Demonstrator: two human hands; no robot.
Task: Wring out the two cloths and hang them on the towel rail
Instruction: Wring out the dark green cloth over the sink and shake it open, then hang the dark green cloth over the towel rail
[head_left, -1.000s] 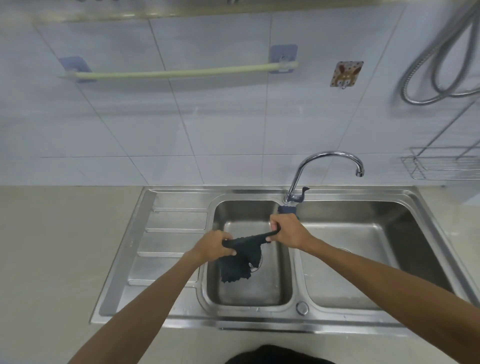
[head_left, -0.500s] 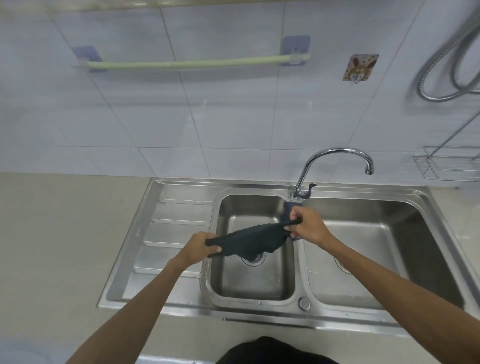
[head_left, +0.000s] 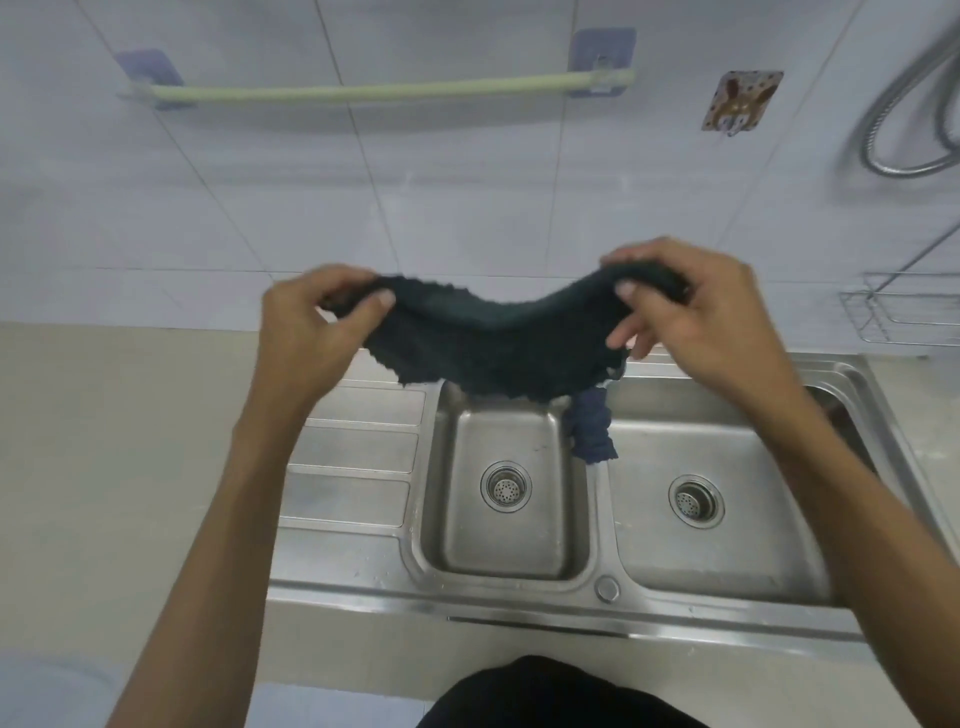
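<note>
Above the double sink, in front of the tiled wall:

Held cloth: a dark teal, nubby-textured cloth (head_left: 493, 338) is stretched sideways between both hands, raised over the left basin; its middle sags and its ragged lower edge hangs free.

Left hand: the left hand (head_left: 306, 332) holds the cloth's left end, thumb on the near side, the other fingers (head_left: 337, 278) curled over the top edge, pinching the fabric. The wrist is bent and the forearm rises from the lower left.

Right hand: the right hand (head_left: 696, 312) pinches the right end, thumb pressed on the near face and upper fingers wrapped over the top; the lower fingers are loose and slightly spread beneath the cloth. The forearm comes in from the lower right.

Second cloth: a dark blue, crinkled cloth (head_left: 592, 431) is draped over the divider between the two basins, below the held cloth and apart from both hands.

Towel rail: a pale green bar on two blue wall mounts (head_left: 384, 92) runs across the tiles, well above the hands, with nothing on it.

Sink: a stainless steel double-basin sink with ribbed drainboard (head_left: 353, 447) is set in the beige bench (head_left: 114, 441).

Wall extras: a small patterned square hook (head_left: 737, 101), a coiled metal hose (head_left: 904, 124) and a wire rack (head_left: 914, 312) sit at the right.
</note>
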